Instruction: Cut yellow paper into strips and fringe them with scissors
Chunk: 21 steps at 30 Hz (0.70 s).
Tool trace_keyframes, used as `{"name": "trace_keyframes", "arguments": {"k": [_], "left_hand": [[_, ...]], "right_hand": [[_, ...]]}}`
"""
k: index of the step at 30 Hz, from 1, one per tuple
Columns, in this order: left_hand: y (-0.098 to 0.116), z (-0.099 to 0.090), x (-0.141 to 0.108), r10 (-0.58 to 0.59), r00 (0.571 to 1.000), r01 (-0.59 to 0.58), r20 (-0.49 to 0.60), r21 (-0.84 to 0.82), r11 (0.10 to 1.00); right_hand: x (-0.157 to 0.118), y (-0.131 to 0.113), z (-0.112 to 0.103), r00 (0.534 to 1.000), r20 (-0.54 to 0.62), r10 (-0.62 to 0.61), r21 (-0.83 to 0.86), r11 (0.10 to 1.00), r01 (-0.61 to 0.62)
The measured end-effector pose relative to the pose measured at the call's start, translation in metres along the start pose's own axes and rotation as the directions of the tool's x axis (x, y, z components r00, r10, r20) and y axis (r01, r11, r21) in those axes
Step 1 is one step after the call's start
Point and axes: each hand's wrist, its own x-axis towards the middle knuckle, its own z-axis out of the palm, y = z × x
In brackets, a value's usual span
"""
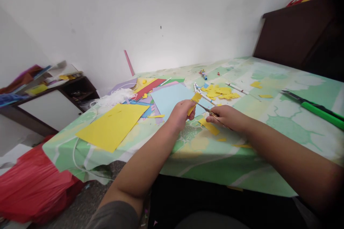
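Over the front edge of the surface (268,111), the left hand (183,111) is pinching a yellow strip (196,97) in its fingers. The right hand (231,117) is curling its fingers around scissors (211,113), seemingly snipping; that is likely needing a steady pinch.

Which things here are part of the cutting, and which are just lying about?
Likely in use:
Scissors in right hand
Yellow strip in left hand
Cut yellow pieces
Yellow sheet

Likely just lying about:
Markers
White string
Blue sheet
Green-handled tool
Red bag
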Motion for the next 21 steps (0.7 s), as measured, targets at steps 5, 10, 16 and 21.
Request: {"name": "trace_keyframes", "arguments": {"k": [5, 10, 16, 21], "left_hand": [[0.0040, 0.0031, -0.0039, 0.008, 1.000, -0.008, -0.010, 0.011, 1.000], [0.0033, 0.0024, -0.0037, 0.018, 1.000, -0.018, 0.007, 0.019, 1.000], [0.0002, -0.0018, 0.0005, 0.014, 0.999, -0.015, 0.034, 0.021, 1.000], [0.0029, 0.0013, -0.0033, 0.024, 1.000, -0.024, 0.019, -0.010, 1.000]], "right_hand": [[0.0009, 0.0008, 0.0005, 1.000, 0.004, -0.003, -0.001, 1.000, 0.003], [0.0013, 0.0004, 0.0001, 0.999, 0.032, 0.002, 0.013, 1.000, -0.003], [-0.0001, -0.0035, -0.0027, 0.999, 0.044, 0.018, 0.008, 1.000, -0.019], [-0.0010, -0.0054, -0.0046, 0.999, 0.040, 0.037, 0.015, 0.999, -0.038]]}}
